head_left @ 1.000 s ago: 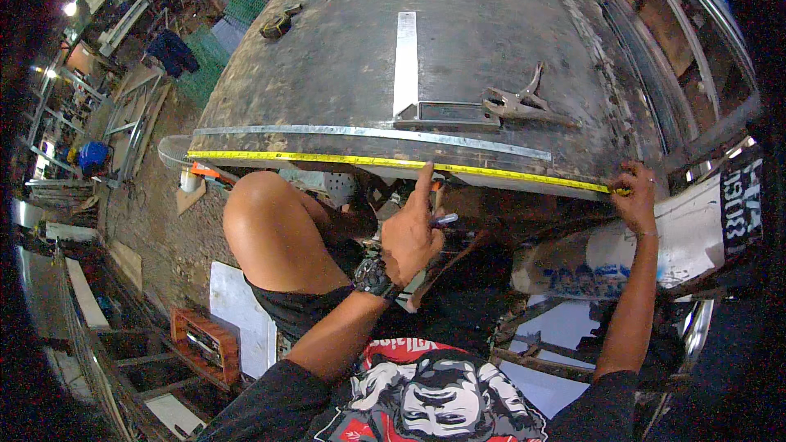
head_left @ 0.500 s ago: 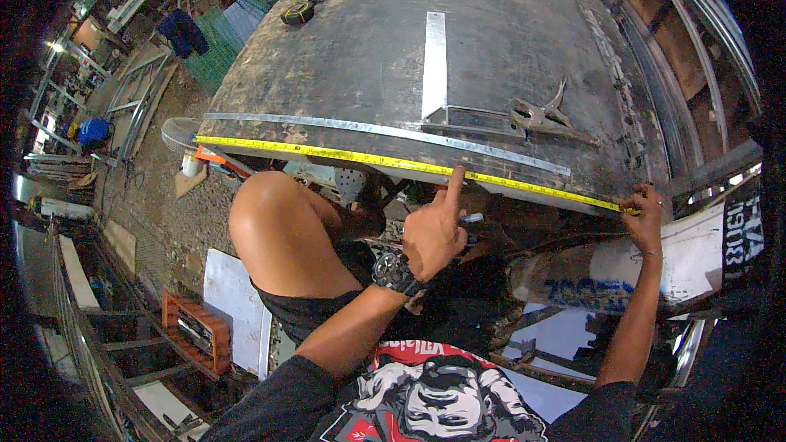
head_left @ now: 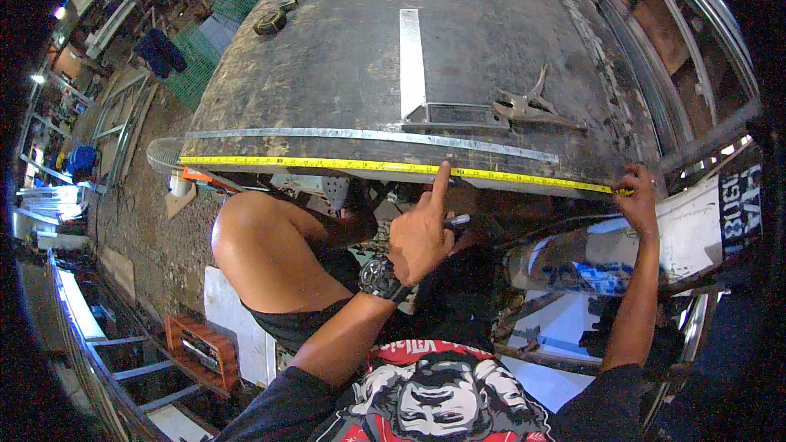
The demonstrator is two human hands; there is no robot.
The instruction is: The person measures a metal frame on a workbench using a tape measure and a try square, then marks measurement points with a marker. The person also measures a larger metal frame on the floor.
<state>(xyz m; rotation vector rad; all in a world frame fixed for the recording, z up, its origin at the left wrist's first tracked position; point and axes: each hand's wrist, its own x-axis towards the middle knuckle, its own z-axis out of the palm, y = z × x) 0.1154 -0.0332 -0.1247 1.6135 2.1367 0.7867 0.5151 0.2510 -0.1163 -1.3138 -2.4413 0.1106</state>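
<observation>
A yellow measuring tape blade point(head_left: 327, 164) lies stretched along the near edge of a dark, worn tabletop point(head_left: 327, 74). My left hand point(head_left: 419, 237) has its index finger straight, its tip at the middle of the blade. The other fingers curl around a marker point(head_left: 457, 221) with a grey end sticking out to the right. My right hand point(head_left: 639, 203) pinches the blade's right end at the table corner. Just beyond the blade runs a thin flat metal strip point(head_left: 344, 137). A try square point(head_left: 412, 65) and locking pliers point(head_left: 536, 108) rest past the strip.
A black and yellow tape measure case point(head_left: 270, 23) sits at the far left of the tabletop. Metal framing point(head_left: 688, 49) stands along the right side. A fan guard point(head_left: 164, 155) touches the left corner. An orange-brown crate point(head_left: 201, 352) is on the floor, lower left.
The view has shifted, so the tabletop and its tools appear slightly farther left. Both hands keep the same hold, with the left index finger still at the blade.
</observation>
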